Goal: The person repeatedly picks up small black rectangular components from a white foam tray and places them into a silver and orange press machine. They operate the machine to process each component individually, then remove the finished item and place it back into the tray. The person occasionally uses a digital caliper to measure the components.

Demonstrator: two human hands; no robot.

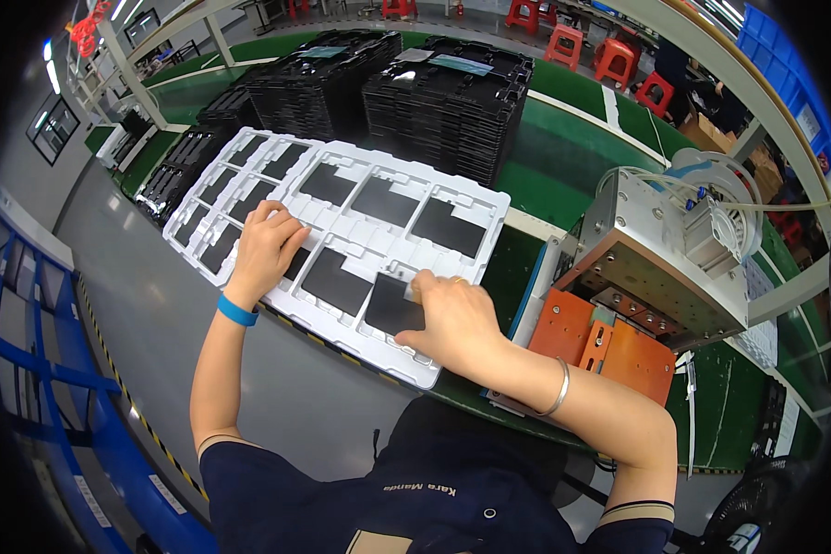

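Observation:
A white moulded tray (pixel 406 175) lies on the green bench, its pockets holding several flat black panels (pixel 448 226). My left hand (pixel 266 249) rests flat on the tray's near left part, fingers spread over a black panel. My right hand (pixel 452 312) presses a black panel (pixel 392 309) into the nearest right pocket, fingertips on its top edge next to a small grey tab. A second white tray (pixel 226 175) with black panels lies beside it on the left.
Two tall stacks of black trays (pixel 448 92) stand behind the white trays. A grey metal machine with an orange base (pixel 632 277) sits at the right. A blue frame (pixel 46 369) runs along the left. Red stools (pixel 619 55) stand far back.

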